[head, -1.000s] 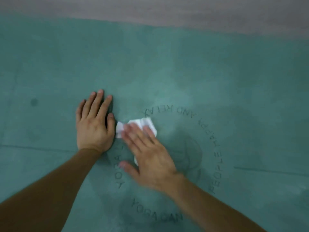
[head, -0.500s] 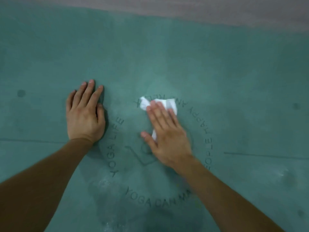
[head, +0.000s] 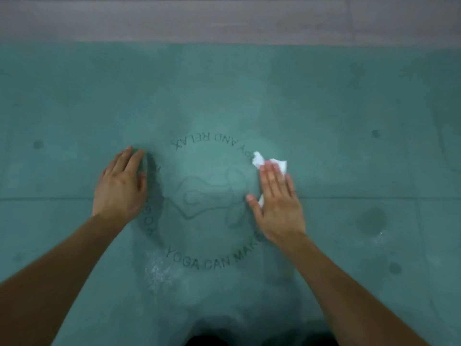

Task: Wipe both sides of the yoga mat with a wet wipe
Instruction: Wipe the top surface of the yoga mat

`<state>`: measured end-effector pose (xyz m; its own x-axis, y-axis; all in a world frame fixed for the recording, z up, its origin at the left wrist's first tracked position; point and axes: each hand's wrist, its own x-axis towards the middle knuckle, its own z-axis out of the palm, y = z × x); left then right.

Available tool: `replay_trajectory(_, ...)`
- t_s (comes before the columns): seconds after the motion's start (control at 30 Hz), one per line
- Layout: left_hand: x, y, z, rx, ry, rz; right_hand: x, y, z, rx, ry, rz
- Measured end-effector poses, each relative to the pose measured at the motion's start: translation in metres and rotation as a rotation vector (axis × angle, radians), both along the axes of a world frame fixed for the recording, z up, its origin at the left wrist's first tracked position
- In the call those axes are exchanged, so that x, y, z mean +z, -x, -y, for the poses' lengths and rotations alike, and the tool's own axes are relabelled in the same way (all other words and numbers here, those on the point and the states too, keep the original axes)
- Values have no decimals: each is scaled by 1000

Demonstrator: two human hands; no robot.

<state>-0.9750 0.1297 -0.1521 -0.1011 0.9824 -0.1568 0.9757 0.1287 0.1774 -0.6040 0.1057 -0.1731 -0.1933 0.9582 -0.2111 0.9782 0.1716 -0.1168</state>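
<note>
The mat (head: 324, 101) is lying flat on the floor (head: 174, 18). The right hand (head: 277, 203), fingers straight, is pressing the wipe (head: 272, 162) onto it. The left hand (head: 119, 188) is resting flat, holding nothing.

yoga mat (head: 324, 101) — bare ahead and right | left hand (head: 119, 188) — flat, blocks leftward path
</note>
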Motion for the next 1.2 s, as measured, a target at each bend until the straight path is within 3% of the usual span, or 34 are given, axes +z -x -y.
replay_trajectory(0.07, 0, -4, 21, 2, -34, 19, 4, -45, 3, -216, -4, 33)
replay_trajectory(0.17, -7, -11, 37, -22, -42, 34, 8, 8, 7, -330, 18, -52)
replay_trajectory(0.3, -8, -11, 40, -48, -84, 39, 3, 144, 19, 169, 53, -229)
replay_trajectory(0.4, -5, 4, 32, -30, -142, 26, -2, 138, 13, 310, 37, -182)
replay_trajectory(0.47, -4, 21, 24, 2, -187, -5, -6, 96, -1, 202, 15, -101)
replay_trajectory(0.53, -7, 42, 17, 21, -218, -59, -9, 59, -24, -52, -35, -29)
replay_trajectory(0.63, -19, 74, 15, 11, -210, -129, -7, 92, -40, -305, -34, -58)
replay_trajectory(0.67, -23, 83, 16, 9, -194, -145, -6, 124, -34, -249, -24, -102)
replay_trajectory(0.8, -37, 100, 23, -22, -213, -129, -7, 250, 11, 361, 49, -263)
replay_trajectory(0.87, -38, 102, 24, -26, -244, -88, -8, 259, 11, 475, 45, -251)
replay_trajectory(0.97, -36, 100, 23, -21, -263, -43, -3, 200, -10, 343, 49, -189)
replay_trajectory(1.07, -37, 100, 24, -10, -266, -30, 5, 146, -30, -17, 28, -72)
replay_trajectory(1.13, -38, 101, 24, -8, -264, -17, 6, 177, -30, -140, 27, -86)
replay_trajectory(1.2, -40, 104, 24, -12, -277, -9, 4, 241, -17, 20, 51, -198)
